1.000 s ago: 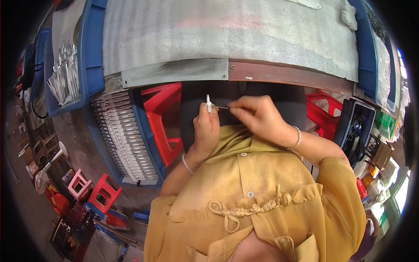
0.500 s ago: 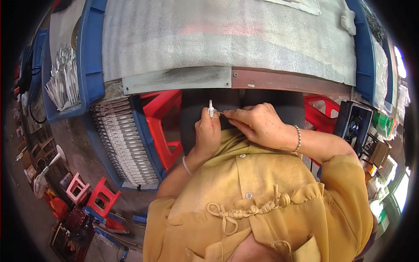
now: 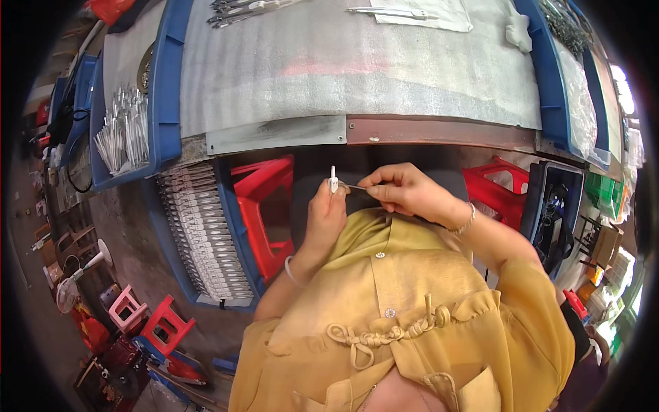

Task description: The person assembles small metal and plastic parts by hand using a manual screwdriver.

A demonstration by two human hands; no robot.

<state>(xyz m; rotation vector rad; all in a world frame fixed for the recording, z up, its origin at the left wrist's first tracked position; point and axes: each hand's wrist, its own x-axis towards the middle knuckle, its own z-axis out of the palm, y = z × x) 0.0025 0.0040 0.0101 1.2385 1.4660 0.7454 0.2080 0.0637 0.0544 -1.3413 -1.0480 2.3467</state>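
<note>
Above my lap, near the front edge of the worktable, my left hand is closed around a small white pointed piece. Its narrow tip points up and away from me; its lower part is hidden in the fingers. My right hand, just to the right, pinches a thin dark metal-looking strip. The strip reaches across to the white piece at my left fingertips. Whether the two are joined cannot be made out.
A blue bin of slim silvery-white pieces stands left; another blue crate below holds rows of grey-and-white parts. Dark slim tools and a white cloth lie at the far side. Red stools flank my legs.
The view has shifted, bringing tools at the table's far side into sight. My right hand has drawn slightly away from the left, showing more of the thin strip.
</note>
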